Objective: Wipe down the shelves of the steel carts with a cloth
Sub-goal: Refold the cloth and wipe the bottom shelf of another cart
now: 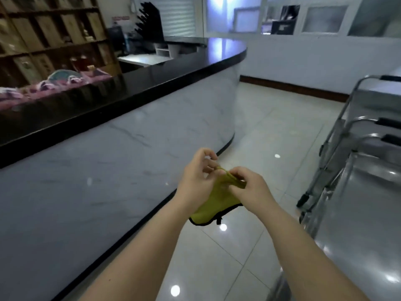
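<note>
The yellow cloth is pinched at its top edge by the left hand and the right hand. It is held up over the floor, most likely to be opened out or folded before wiping. The steel carts are parked near on the right, untouched by the cloth, and no writing can be read on them or it.

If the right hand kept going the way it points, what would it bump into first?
The right hand would probably meet the left hand, just across the cloth both pinch, though depth is unclear.
</note>
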`<state>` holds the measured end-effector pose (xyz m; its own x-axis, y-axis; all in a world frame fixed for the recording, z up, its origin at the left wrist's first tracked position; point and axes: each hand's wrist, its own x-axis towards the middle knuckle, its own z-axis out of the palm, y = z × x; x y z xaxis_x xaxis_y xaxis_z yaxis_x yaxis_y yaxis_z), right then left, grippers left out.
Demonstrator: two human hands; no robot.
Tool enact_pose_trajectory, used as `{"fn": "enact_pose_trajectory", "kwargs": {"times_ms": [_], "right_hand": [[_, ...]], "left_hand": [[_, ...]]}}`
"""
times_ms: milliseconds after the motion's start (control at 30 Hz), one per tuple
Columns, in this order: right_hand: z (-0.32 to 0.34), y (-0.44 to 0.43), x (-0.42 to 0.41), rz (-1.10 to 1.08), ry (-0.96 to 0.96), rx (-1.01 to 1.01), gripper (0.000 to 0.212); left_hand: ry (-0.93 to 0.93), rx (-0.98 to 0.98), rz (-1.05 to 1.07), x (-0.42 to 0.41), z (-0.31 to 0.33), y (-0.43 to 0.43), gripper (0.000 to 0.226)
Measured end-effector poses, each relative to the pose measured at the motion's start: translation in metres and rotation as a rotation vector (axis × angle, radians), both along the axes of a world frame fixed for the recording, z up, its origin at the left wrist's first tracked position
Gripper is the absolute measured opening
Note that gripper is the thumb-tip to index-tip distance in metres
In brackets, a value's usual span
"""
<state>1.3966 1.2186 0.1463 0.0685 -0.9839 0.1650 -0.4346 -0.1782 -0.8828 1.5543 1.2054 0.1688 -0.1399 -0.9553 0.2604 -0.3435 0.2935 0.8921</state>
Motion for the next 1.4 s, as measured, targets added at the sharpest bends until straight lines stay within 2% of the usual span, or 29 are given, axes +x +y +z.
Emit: {"fn": "enact_pose_trajectory", "kwargs": {"times_ms": [100, 200, 233, 300, 400, 433, 633, 700, 900, 1000, 1167, 1400], "right_hand": [[-0.002, -0.061, 0.009, -0.1, -0.002, -0.007, 0.023], [0.001, -0.111, 0.008, -0.183, 0.007, -0.027, 0.028], [0.001, -0.126, 0.006, -0.206, 0.009, -0.03, 0.029], [0.0, -0.157, -0.001, -0.262, 0.013, -0.032, 0.027], [-0.008, -0.203, -0.019, -0.403, -0.016, -0.023, 0.021], [-0.014, -0.217, -0.027, -0.467, -0.03, -0.029, 0.02], [-0.051, -0.255, -0.062, -0.978, -0.269, -0.016, 0.025], [-0.058, -0.257, -0.073, -1.123, -0.27, 0.008, 0.023], [-0.103, -0.249, -0.108, -1.434, -0.355, 0.137, 0.019], [-0.132, -0.248, -0.137, -1.567, -0.47, 0.164, 0.018], [-0.15, -0.259, -0.176, -1.747, -0.612, 0.064, 0.021], [-0.166, -0.256, -0.194, -1.965, -0.693, 0.008, 0.024]], "left_hand": [[-0.014, 0.016, -0.088, 0.013, -0.008, -0.071, 0.042], [-0.116, 0.169, -0.26, 0.032, -0.03, -0.146, 0.078], [-0.169, 0.207, -0.314, 0.036, -0.042, -0.169, 0.081], [-0.224, 0.25, -0.414, 0.033, -0.066, -0.216, 0.067], [-0.172, 0.367, -0.533, 0.011, -0.091, -0.282, 0.032], [-0.169, 0.381, -0.558, 0.002, -0.098, -0.305, 0.026], [-0.296, 0.332, -0.763, -0.076, -0.104, -0.425, 0.023], [-0.328, 0.28, -0.852, -0.114, -0.1, -0.45, 0.022], [-0.529, 0.158, -1.147, -0.224, -0.13, -0.472, 0.023], [-0.575, 0.069, -1.207, -0.268, -0.152, -0.47, 0.023], [-0.499, 0.171, -1.194, -0.324, -0.161, -0.466, 0.023], [-0.509, 0.262, -1.442, -0.407, -0.173, -0.467, 0.028]]}}
